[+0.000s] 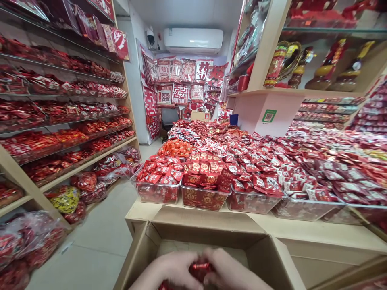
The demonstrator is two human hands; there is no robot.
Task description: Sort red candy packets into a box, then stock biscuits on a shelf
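Both hands are inside the open cardboard box (208,231) at the bottom of the view. My left hand (178,268) and my right hand (222,266) curl toward each other from either side. Between them is a small bunch of shiny red wrapped packets (201,270), which both hands grip. Fingers are slightly blurred and partly hidden, and the packets' contents cannot be made out. More red wrapping shows below the left wrist, deeper in the box.
Just beyond the box, clear plastic bins (205,199) full of red packets line the wooden counter (169,211). Stocked shelves (69,121) rise on the left, with a bagged pile (33,245) on the floor. A glass-shelved cabinet (266,52) overhangs the right.
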